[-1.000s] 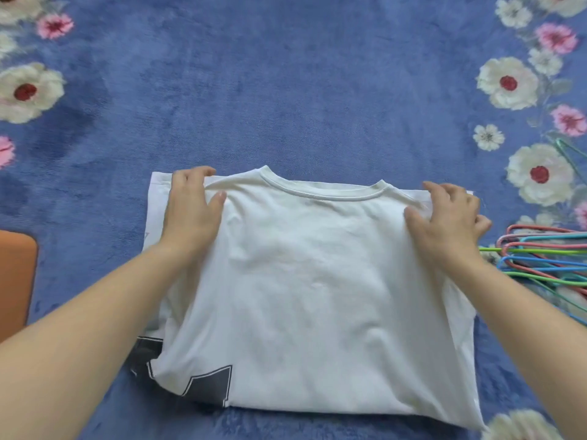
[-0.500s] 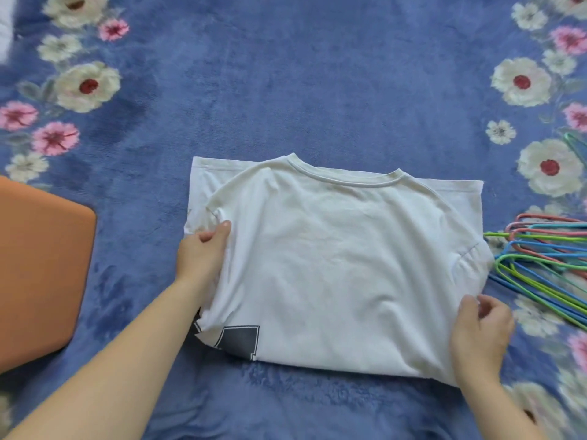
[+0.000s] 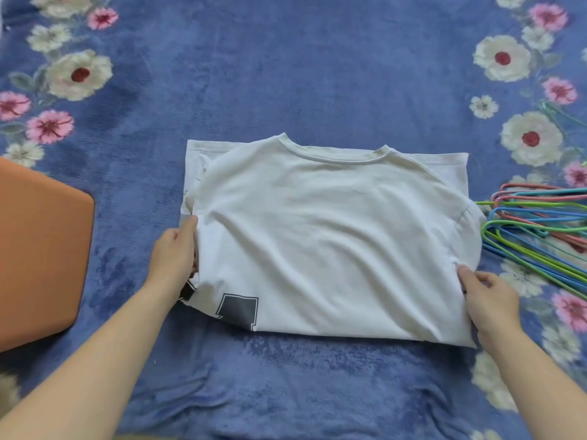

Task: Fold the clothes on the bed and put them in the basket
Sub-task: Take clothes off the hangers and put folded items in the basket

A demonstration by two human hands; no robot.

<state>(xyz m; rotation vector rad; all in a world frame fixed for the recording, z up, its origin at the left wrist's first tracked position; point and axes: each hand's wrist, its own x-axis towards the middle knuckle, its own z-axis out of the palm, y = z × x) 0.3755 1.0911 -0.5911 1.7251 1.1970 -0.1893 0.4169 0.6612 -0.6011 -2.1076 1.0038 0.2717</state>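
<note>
A white T-shirt [image 3: 333, 236] lies folded into a rectangle on the blue floral blanket [image 3: 286, 74], collar at the far side, with a dark print showing at its near left corner. My left hand [image 3: 173, 252] grips the shirt's left edge, thumb on top and fingers tucked under the cloth. At the right edge near the folded sleeve, my right hand [image 3: 486, 296] pinches the fabric with thumb and curled fingers. No basket is clearly recognisable.
An orange object with a rounded corner [image 3: 38, 262] sits on the blanket at the left edge. A pile of coloured wire hangers [image 3: 536, 223] lies just right of the shirt. White and pink flowers border the blanket.
Both hands slid from the shirt's shoulders down to its side edges. The left hand's fingers went under the left edge. The view shifted left, showing more of the orange object.
</note>
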